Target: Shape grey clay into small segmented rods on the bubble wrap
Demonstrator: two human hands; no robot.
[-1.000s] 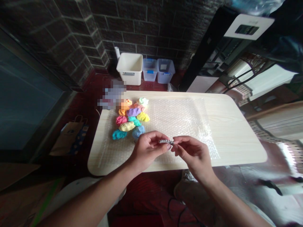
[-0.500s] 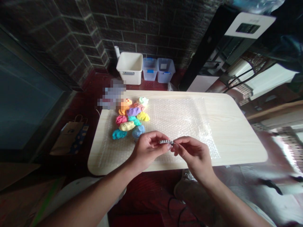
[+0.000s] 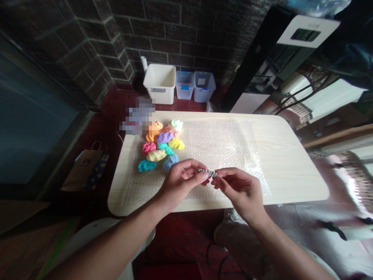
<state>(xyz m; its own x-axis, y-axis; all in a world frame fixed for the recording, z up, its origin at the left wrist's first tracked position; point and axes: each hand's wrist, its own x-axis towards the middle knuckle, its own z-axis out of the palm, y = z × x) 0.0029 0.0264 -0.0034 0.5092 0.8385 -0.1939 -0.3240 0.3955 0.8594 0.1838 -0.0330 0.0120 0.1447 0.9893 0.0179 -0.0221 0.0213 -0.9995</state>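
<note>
Between my two hands is a small grey clay twist (image 3: 211,173), bumpy along its length like a braid or a row of beads. My left hand (image 3: 185,177) pinches its left part with thumb and fingers. The fingertips of my right hand (image 3: 241,188) close on its right end. Both hands are held above the bubble wrap (image 3: 217,144), near the table's front edge. Beyond my left hand lie soft lumps of coloured clay, among them a blue lump (image 3: 169,161), a pale yellow lump (image 3: 156,156), a teal lump (image 3: 147,165) and a purple lump (image 3: 164,137).
The bubble wrap covers part of a pale wooden table (image 3: 294,167) with rounded corners. On the floor behind stand a white bin (image 3: 160,83) and two clear plastic boxes (image 3: 204,87). A paper bag (image 3: 84,169) stands at the left.
The clay twist has turned slightly, its right end now tilting down, and more of its bumps show. My right hand has shifted a little to the right; the lumps have not moved.
</note>
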